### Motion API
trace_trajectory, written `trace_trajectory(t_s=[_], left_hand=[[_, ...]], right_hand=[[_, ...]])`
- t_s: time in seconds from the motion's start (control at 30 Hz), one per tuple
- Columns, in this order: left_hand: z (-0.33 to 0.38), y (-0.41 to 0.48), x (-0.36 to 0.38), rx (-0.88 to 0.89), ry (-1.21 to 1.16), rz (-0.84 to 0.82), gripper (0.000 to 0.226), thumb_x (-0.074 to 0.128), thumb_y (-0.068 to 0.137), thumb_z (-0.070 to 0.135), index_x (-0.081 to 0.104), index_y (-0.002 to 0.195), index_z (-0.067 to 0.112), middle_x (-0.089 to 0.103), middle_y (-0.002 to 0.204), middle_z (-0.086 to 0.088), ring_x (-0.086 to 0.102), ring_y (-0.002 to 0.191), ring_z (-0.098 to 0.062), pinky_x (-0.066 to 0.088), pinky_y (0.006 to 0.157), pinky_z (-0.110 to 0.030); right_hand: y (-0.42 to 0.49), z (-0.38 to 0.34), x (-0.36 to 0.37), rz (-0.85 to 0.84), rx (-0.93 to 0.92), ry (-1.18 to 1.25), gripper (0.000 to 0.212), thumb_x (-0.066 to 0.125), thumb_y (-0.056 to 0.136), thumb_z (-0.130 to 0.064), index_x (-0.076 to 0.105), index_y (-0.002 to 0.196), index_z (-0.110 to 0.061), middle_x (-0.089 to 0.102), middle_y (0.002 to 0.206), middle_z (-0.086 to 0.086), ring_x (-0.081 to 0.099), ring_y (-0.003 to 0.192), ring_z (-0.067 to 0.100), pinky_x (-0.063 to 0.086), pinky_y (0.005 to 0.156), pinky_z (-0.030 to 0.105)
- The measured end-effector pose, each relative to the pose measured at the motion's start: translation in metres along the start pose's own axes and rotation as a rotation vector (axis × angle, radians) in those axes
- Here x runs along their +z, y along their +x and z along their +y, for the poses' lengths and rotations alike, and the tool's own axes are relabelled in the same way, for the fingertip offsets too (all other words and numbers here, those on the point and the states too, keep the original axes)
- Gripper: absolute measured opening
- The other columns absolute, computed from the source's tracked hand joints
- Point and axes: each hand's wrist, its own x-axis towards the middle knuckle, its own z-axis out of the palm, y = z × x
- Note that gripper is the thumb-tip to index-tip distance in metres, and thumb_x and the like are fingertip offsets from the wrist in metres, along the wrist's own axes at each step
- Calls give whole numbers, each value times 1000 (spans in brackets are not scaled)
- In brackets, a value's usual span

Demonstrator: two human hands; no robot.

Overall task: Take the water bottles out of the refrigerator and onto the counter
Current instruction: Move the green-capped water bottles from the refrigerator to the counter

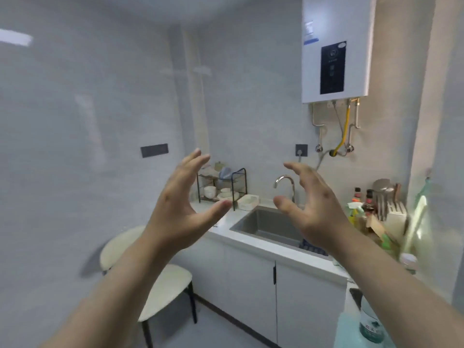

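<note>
Both of my hands are raised in front of me, palms facing each other, fingers spread and empty. My left hand (184, 200) hovers before the dish rack, and my right hand (313, 204) is over the sink. A white counter (253, 243) runs along the far wall. A clear water bottle with a green label (369, 322) stands at the lower right, partly hidden by my right forearm. Another pale bottle top (408, 262) shows near the right edge of the counter. No refrigerator is in view.
A grey sink (266, 226) with a chrome tap (285, 184) sits in the counter. A black dish rack (221, 188) holds cups at the back left. Sauce bottles and a knife block (391, 209) crowd the right. A cream chair (160, 280) stands at the left; a water heater (336, 49) hangs above.
</note>
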Motion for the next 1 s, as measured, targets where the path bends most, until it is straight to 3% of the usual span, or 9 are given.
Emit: trace_trajectory(t_s=[0.13,0.2,0.33,0.5,0.57,0.67,0.83,0.93,1.0], left_hand=[[30,-38,-106,-13,201,110,74,67,76,54,42,141,29,42,148,13,36,142,-13,32,111,-25],[41,-59,-157,-54,301,166,79,67,75,54,44,143,21,44,149,4,37,141,-14,33,111,-31],[65,-105,-254,-142,494,249,85,64,75,61,42,145,20,40,150,6,35,141,-6,29,111,-24],[102,-171,-366,-254,667,329,83,62,74,66,34,147,36,36,155,13,30,139,8,24,107,-12],[117,-198,-405,-288,738,382,80,61,74,64,34,146,39,35,151,20,26,133,20,22,102,-3],[134,-242,-463,-349,811,469,72,59,73,63,33,139,53,28,139,48,23,126,29,24,100,-8],[145,-298,-541,-437,870,548,64,57,70,62,28,125,77,23,125,66,23,116,38,29,100,-21],[134,-326,-587,-466,863,570,65,57,69,61,31,129,67,24,126,66,23,118,36,29,104,-28],[122,-342,-620,-496,842,581,67,60,70,58,32,131,59,24,126,65,24,119,35,29,105,-29]], right_hand=[[5,-78,36,-32,-178,148,74,52,78,-55,47,141,-17,46,128,-11,40,112,-3,35,93,19],[7,-123,55,-68,-247,223,76,51,78,-56,46,141,-16,47,130,-10,42,114,1,35,95,23],[8,-210,99,-129,-406,367,75,52,80,-57,46,141,-12,48,131,-8,40,114,-4,30,97,9],[-11,-322,155,-214,-521,555,72,53,83,-57,45,142,-17,51,139,-3,47,128,14,38,107,34],[-25,-365,176,-262,-559,616,71,53,83,-57,43,144,-20,49,142,-6,45,131,13,38,109,36],[-50,-427,210,-332,-621,707,70,54,85,-58,39,146,-26,47,147,-4,43,136,13,38,112,40],[-84,-520,264,-387,-657,826,62,54,85,-60,33,142,-45,41,147,-18,36,139,2,34,115,32],[-102,-569,302,-418,-639,837,57,52,83,-61,27,134,-56,35,143,-32,34,138,-1,32,115,31],[-111,-600,331,-442,-617,842,54,53,82,-61,24,127,-64,24,136,-46,30,131,-17,30,110,21]])
